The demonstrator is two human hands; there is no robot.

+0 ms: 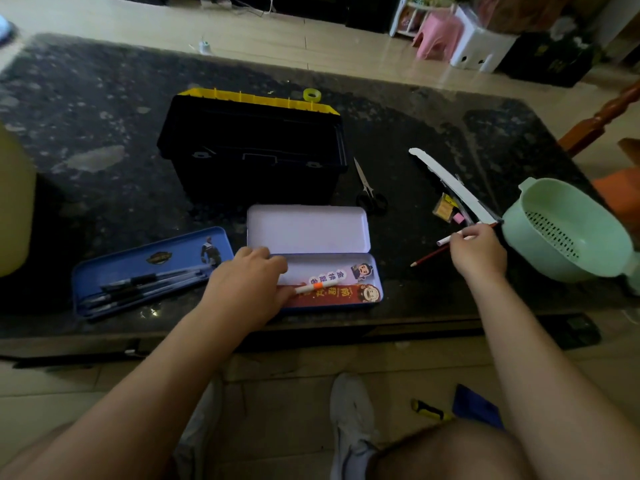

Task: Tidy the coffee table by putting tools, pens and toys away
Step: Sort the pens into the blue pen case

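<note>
Pinching a light, likely slick white pen point(445, 240), your right hand point(478, 252) should grip mid-barrel. Your left hand point(247, 282) pinches the orange-banded pen point(317, 285) by its end.

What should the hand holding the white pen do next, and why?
Probably carry the white pen in the right hand across to the pencil case and lay it beside the orange-banded pen that the left hand holds there. The case lies open with room, and pens belong inside.

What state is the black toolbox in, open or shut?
Open: the black toolbox has its yellow-edged lid swung back behind it, and its dark interior shows. Whether anything lies inside, cannot tell.
</note>
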